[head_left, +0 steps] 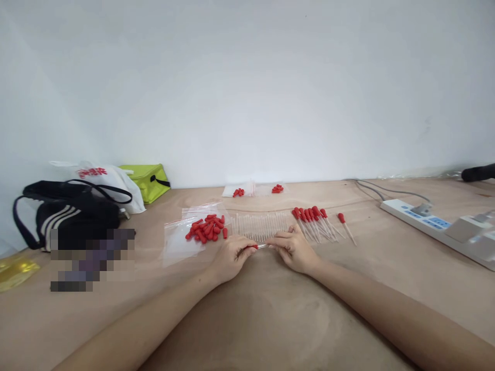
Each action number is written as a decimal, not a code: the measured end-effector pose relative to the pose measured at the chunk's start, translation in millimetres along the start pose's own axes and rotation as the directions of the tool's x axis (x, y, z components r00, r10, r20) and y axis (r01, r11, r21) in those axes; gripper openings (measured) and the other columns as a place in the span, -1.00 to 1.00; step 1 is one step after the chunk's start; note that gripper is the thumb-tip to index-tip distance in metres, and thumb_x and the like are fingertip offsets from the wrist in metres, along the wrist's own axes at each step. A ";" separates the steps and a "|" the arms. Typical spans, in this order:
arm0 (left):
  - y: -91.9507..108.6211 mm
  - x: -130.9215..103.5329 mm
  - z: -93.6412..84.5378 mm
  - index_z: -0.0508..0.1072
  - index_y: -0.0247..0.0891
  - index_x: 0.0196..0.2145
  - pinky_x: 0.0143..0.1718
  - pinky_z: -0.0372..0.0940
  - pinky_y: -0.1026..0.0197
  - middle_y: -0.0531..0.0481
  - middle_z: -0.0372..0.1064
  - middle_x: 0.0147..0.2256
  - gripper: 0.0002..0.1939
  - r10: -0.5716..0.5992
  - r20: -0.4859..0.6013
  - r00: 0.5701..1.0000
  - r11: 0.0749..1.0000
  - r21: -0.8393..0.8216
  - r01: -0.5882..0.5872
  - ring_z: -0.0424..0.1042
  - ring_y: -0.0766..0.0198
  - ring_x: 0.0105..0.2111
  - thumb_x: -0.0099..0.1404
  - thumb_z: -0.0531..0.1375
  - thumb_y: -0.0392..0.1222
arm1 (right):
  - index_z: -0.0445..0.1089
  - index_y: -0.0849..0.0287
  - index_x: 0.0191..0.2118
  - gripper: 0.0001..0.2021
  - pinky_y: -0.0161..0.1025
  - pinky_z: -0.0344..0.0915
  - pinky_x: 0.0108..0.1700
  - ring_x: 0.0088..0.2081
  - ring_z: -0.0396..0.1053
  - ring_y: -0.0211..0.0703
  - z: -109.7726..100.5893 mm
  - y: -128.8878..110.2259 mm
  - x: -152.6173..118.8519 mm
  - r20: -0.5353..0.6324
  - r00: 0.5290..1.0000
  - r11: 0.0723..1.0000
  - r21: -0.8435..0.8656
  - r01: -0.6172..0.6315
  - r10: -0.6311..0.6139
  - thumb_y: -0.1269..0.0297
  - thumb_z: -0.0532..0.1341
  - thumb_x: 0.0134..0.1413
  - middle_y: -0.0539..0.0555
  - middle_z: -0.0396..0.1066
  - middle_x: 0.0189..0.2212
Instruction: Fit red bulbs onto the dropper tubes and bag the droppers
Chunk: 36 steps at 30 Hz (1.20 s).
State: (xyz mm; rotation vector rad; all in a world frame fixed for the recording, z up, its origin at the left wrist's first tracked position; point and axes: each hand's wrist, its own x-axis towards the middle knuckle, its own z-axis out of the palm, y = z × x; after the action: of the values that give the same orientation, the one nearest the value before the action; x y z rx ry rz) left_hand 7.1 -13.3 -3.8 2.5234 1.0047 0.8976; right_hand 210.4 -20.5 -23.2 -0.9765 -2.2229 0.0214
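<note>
My left hand (pixel 232 257) pinches a red rubber bulb (pixel 253 247), its tip showing past the thumb. From the other side, my right hand (pixel 293 251) grips a clear dropper tube (pixel 263 246), whose end meets the bulb; whether it sits inside cannot be made out. Just beyond my hands lies a row of clear tubes (pixel 257 222). Left of them, a pile of loose red bulbs (pixel 207 229) rests on clear zip bags (pixel 178 242). To the right lie several droppers with red bulbs (pixel 315 219), and one single dropper (pixel 347 226) apart from them.
Small bags with red bulbs (pixel 277 189) lie near the wall. A white power strip (pixel 429 221) with plugs and grey cables is at the right. On the left stand a black bag (pixel 77 216), a white plastic bag (pixel 116 180) and a lime-green box bag (pixel 149 183).
</note>
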 end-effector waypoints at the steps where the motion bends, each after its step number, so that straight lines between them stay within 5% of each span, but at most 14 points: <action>1: 0.3 -0.1 -0.1 0.42 -0.25 -0.39 -0.27 0.18 0.23 0.04 0.42 -0.42 -0.85 0.011 -0.005 1.000 1.000 0.018 -0.010 0.36 0.29 -0.37 0.22 0.05 -0.28 | 0.41 0.09 -0.22 -0.75 -0.24 -0.13 -0.28 -0.48 0.23 -0.35 0.2 0.1 0.0 0.001 1.000 1.000 -0.024 0.012 -0.012 0.44 0.02 0.08 -0.02 0.39 -0.49; 13: -1.4 -0.5 1.7 0.41 -0.26 -0.41 -0.29 0.11 0.21 0.04 0.41 -0.47 -0.86 0.103 -0.025 0.994 0.990 0.098 -0.100 0.35 0.30 -0.42 0.22 0.06 -0.25 | 0.41 0.14 -0.33 -0.75 -0.23 -0.16 -0.32 -0.53 0.14 -0.34 2.0 -7.0 -0.4 -0.055 0.987 0.966 -0.220 0.137 -0.152 0.48 0.00 0.04 -0.03 0.36 -0.57; 20: -4.4 0.4 0.1 0.42 -0.20 -0.40 -0.21 0.01 0.14 0.08 0.44 -0.41 -0.91 0.060 -0.120 0.991 0.988 0.152 -0.041 0.36 0.27 -0.35 0.17 0.14 -0.17 | 0.41 0.18 -0.31 -0.77 -0.22 -0.14 -0.27 -0.48 0.21 -0.31 -4.7 -2.0 -2.5 -0.114 0.993 0.970 -0.242 -0.002 -0.027 0.31 0.01 0.12 0.03 0.41 -0.50; 36: -1.5 -2.1 2.9 0.41 -0.21 -0.46 -0.14 -0.03 0.10 0.07 0.42 -0.49 -0.86 0.116 -0.172 0.978 0.981 0.175 -0.086 0.34 0.29 -0.39 0.19 0.11 -0.16 | 0.41 0.19 -0.45 -0.77 -0.23 -0.15 -0.30 -0.54 0.11 -0.35 3.5 -5.3 -2.8 -0.084 0.995 0.981 -0.188 0.044 -0.061 0.40 0.01 0.06 -0.02 0.32 -0.61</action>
State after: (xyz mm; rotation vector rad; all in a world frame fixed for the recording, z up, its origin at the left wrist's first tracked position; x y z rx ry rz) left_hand 7.0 -13.8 -7.6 2.6920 1.0523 1.1352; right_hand 206.2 -25.3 -26.0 -0.9973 -2.1956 -0.2543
